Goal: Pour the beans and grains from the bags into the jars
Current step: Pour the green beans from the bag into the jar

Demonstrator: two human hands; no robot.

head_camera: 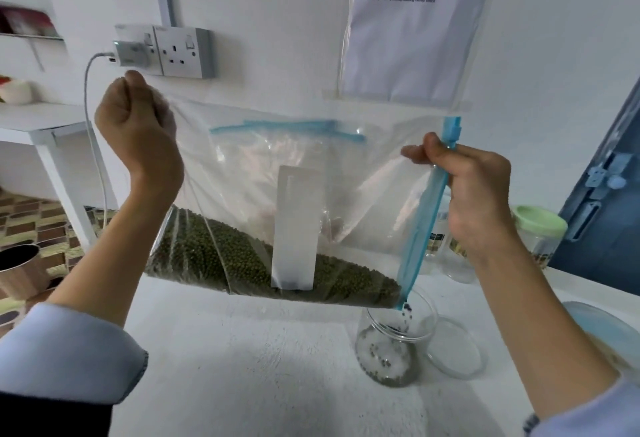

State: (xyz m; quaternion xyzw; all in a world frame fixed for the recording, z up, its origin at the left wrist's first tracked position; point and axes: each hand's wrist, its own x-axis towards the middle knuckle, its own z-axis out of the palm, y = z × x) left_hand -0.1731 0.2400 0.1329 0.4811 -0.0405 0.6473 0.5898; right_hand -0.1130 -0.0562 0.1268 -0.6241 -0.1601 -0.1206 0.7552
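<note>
At frame centre, a left hand (136,125) and a right hand (474,194) pinch a tilted bag (277,177); green beans (214,253) trickle into the jar (394,343) at lower right, seemingly just begun. Next, raise the left corner gradually.

Bag (277,194) held up over the counter (242,367), turned sideways, mouth to the right. Left hand (138,128) grips its upper-left corner; right hand (474,194) pinches the zip edge (424,222) on the right. Beans (214,256) lie along the bag's lower side, sloping down to the right corner. Open jar (394,350) stands on the counter directly under that corner, a few beans in it and some falling in. Lid (457,350) lies flat just right of the jar. Lidded jar (538,232) stands further back, right of the right hand. Wall socket (183,52) behind, above left hand; sheet (412,38) on the wall above the bag. Metal cup (17,270) far left.
</note>
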